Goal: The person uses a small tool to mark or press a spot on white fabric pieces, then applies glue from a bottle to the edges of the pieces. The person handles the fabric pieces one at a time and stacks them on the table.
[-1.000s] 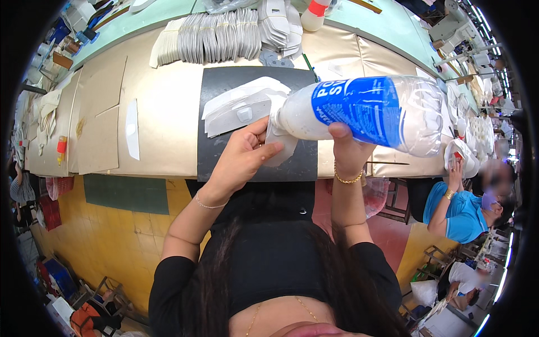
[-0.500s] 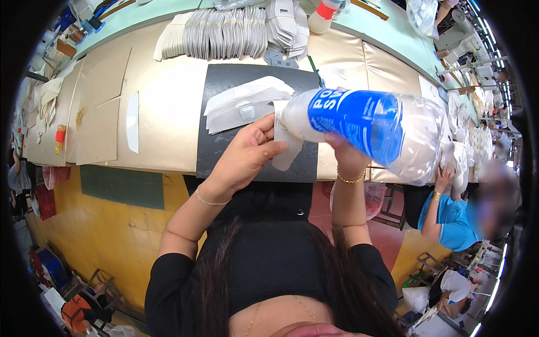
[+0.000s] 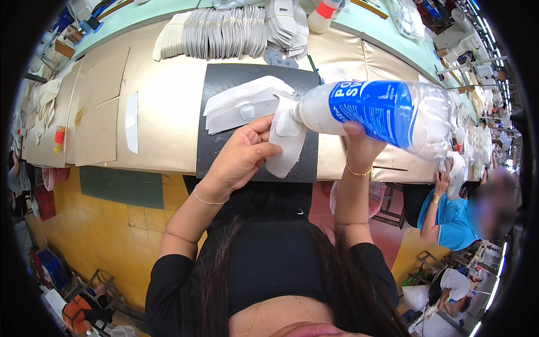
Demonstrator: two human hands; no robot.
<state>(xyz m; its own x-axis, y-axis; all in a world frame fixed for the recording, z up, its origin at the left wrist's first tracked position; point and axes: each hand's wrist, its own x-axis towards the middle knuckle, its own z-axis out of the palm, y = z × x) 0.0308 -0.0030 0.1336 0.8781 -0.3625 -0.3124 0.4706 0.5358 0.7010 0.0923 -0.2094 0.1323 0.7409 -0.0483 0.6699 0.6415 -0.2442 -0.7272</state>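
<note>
My left hand (image 3: 247,153) pinches a pale grey cut piece (image 3: 285,154) between thumb and fingers. A small rounded lighter patch (image 3: 288,124) shows on its upper part. My right hand (image 3: 362,143) grips a clear plastic bottle (image 3: 429,121) with a blue label, tipped almost level. Its neck points left and its mouth is right beside the patch; whether they touch I cannot tell. Under the cut piece lies a black mat (image 3: 219,149). On the mat, a small overlapping stack of similar pale pieces (image 3: 224,115) includes one with a light patch.
Bundled grey pieces (image 3: 224,33) stand in rows at the table's far side, beside a bottle with a red band (image 3: 323,17). Brown cardboard sheets (image 3: 101,112) and one white piece (image 3: 132,123) lie left. A person in a blue shirt (image 3: 452,222) works at the right.
The bottle has moved right and turned more level, uncovering the patch on the cut piece. My left hand has barely moved, while the piece now faces up more fully.
</note>
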